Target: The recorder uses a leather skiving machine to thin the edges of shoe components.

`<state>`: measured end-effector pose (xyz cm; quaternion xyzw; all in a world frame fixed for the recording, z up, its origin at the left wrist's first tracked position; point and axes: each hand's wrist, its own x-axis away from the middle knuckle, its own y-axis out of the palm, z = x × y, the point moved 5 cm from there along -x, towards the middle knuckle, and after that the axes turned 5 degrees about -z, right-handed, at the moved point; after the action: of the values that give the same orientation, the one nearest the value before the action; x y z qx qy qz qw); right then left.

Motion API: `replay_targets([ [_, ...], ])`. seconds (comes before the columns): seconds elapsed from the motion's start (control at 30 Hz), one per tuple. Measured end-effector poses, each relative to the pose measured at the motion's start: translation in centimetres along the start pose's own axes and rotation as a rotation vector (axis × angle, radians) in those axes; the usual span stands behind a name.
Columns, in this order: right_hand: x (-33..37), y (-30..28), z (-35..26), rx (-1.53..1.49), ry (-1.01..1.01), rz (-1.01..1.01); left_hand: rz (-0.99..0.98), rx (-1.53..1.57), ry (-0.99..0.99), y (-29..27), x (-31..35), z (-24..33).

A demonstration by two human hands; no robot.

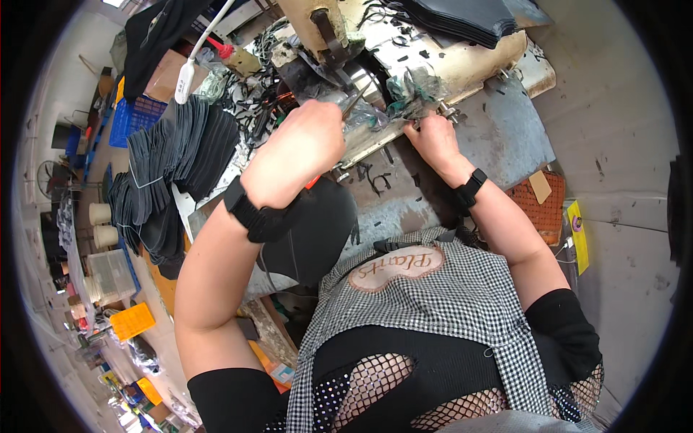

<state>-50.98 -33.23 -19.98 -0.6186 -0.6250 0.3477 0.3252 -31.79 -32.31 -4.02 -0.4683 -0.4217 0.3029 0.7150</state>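
The apron (411, 314) has a patch (398, 265) with curly orange-brown letters on it. Past it, the right hand (437, 144) has its fingers close together, touching crumpled clear plastic (415, 94) at the machine's front edge; whether they pinch it, one cannot tell. The left hand (299, 148) is curled around a thin pointed tool (359, 99). Behind stands the cream machine (307, 22).
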Motion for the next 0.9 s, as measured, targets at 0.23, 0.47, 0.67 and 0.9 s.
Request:
replay_targets([
  [0.23, 0.3, -0.6, -0.4, -0.024, -0.007, 0.088, -0.07, 0.053, -0.105, 0.1, -1.5, 0.7],
  [0.47, 0.2, -0.9, -0.7, 0.032, -0.022, -0.006, -0.053, 0.078, -0.124, 0.4, -1.6, 0.3],
  [0.67, 0.2, -0.8, -0.8, 0.023, -0.041, 0.088, -0.001, 0.098, -0.092, 0.4, -1.3, 0.3],
  [0.9, 0.3, -0.8, -1.0, 0.067, -0.015, 0.028, 0.005, 0.132, -0.077, 0.1, -1.0, 0.5],
])
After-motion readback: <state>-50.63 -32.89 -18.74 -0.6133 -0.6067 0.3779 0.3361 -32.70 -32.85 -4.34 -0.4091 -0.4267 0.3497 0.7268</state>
